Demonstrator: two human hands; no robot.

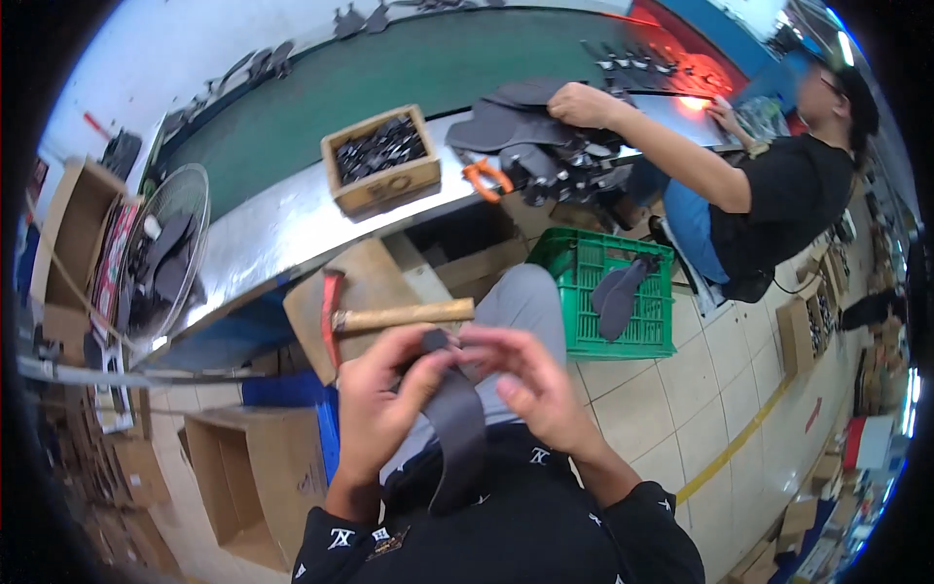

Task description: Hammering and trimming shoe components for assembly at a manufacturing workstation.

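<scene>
My left hand (389, 389) is closed round the upper end of a dark grey, sole-shaped flat piece (455, 438), which hangs curved in front of my shirt. A small black part (434, 340) shows at its top, between thumb and fingers. My right hand (530, 384) meets that end with its fingertips; its thumb stands a little apart, and whatever the fingertips pinch is too small to make out. Just beyond my hands lies a hammer (404, 314) with a red head and wooden handle, on a brown board (375, 268).
A wooden box (389, 185) of small black parts stands on the metal bench edge (282, 229), near orange-handled pliers (486, 180) and stacked grey soles (511, 122). A green crate (623, 336) is right of my knee. A co-worker (778, 204) sits at the right, beside the green belt (418, 63).
</scene>
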